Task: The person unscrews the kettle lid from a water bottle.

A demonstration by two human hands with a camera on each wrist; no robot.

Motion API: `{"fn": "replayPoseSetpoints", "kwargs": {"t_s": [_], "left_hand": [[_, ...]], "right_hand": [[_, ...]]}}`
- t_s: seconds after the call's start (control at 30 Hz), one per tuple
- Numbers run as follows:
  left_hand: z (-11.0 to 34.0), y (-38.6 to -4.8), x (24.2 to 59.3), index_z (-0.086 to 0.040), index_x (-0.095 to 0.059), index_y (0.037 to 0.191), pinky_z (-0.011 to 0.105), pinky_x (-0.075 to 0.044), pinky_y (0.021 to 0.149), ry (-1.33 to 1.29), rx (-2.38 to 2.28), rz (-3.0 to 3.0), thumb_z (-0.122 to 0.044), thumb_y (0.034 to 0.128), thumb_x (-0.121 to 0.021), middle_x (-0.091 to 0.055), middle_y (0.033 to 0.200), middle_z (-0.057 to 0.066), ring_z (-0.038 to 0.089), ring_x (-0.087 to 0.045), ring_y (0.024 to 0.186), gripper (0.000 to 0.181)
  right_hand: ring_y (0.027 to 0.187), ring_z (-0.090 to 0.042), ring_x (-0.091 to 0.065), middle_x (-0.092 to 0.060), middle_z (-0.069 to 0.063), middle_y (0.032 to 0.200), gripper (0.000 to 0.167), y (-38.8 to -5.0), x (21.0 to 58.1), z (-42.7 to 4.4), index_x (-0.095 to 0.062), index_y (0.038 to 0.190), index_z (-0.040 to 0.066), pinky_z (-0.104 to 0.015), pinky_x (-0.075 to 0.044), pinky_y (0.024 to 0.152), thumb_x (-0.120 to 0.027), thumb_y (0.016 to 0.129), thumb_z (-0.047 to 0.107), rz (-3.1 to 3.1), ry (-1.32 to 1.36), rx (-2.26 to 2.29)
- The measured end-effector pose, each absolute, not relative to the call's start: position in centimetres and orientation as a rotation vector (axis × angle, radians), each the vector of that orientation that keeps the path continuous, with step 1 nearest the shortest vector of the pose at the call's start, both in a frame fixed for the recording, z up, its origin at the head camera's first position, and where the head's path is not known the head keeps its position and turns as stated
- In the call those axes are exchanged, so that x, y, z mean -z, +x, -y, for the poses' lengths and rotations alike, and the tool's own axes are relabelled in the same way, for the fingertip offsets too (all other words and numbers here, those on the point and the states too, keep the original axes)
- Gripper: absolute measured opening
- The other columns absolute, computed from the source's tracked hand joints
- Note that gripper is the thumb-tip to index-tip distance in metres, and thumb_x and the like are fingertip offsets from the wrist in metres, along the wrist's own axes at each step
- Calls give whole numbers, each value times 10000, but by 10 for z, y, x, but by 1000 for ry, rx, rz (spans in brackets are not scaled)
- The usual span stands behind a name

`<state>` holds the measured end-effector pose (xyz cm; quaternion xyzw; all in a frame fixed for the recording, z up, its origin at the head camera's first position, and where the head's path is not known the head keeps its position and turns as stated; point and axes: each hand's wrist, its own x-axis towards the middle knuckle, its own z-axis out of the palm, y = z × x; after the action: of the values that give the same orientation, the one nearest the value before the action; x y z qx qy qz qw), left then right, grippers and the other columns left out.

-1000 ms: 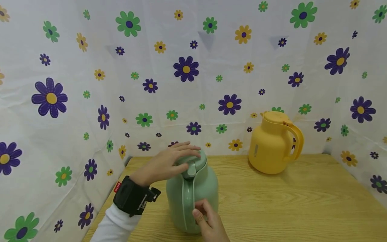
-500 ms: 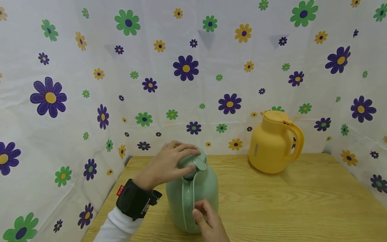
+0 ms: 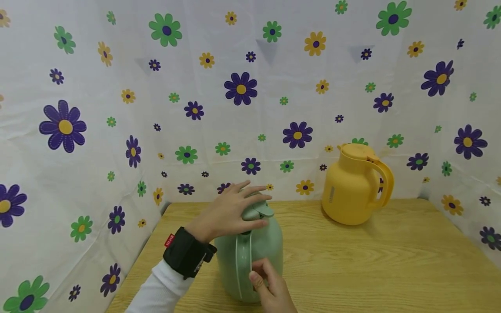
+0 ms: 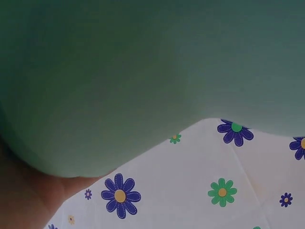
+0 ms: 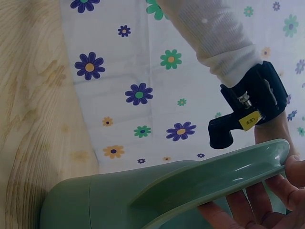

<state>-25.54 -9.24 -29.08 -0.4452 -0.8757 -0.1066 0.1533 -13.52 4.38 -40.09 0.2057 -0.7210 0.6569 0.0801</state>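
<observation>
A pale green vacuum jug (image 3: 270, 243) stands upright on the wooden table, its handle (image 3: 243, 256) facing me. My left hand (image 3: 231, 213) is over the top and holds the round lid (image 3: 250, 212), thumb on the near side and fingers spread across the far side. The lid's small lever (image 3: 264, 210) points right, out of line with the handle. My right hand (image 3: 273, 287) grips the handle from the right; the right wrist view shows its fingers (image 5: 259, 205) curled around the handle. Green jug surface (image 4: 143, 95) fills most of the left wrist view.
A yellow vacuum jug (image 3: 346, 191) stands at the back right of the wooden table (image 3: 372, 269), its handle to the right. A white flower-patterned sheet (image 3: 211, 130) hangs behind the table and along both sides.
The lid's lever has swung from beside the handle toward the right as the left hand turned the lid. That hand has shifted rightward. The right hand and jug body stay put.
</observation>
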Motion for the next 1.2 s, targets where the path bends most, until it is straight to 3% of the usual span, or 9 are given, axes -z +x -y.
{"fn": "replayPoseSetpoints", "kwargs": {"t_s": [0.37, 0.83, 1.2], "left_hand": [[87, -261, 295, -228, -577, 1252, 493, -373, 917, -1254, 300, 2519, -540, 845, -554, -496, 1303, -5, 232, -402, 1213, 513], [88, -265, 294, -211, -604, 1225, 483, -367, 927, -1261, 370, 2442, -491, 841, -593, -529, 1265, 6, 233, -435, 1179, 476], [100, -265, 294, -192, -564, 1268, 457, -385, 912, -1147, 924, 2262, -451, 876, -585, -470, 1326, -26, 179, -381, 1214, 471]], "right_hand": [[737, -110, -511, -539, -71, 867, 113, -135, 404, -43, -492, 996, -28, -254, -456, 618, -461, 960, 75, 2098, 652, -1915], [742, -118, -513, -535, -70, 879, 123, -135, 403, -44, -488, 1000, -23, -256, -455, 623, -462, 962, 91, 2119, 644, -1915], [758, -100, -521, -558, -106, 871, 85, -137, 404, -41, -502, 983, -27, -262, -474, 612, -474, 949, 46, 2085, 647, -1874]]}}
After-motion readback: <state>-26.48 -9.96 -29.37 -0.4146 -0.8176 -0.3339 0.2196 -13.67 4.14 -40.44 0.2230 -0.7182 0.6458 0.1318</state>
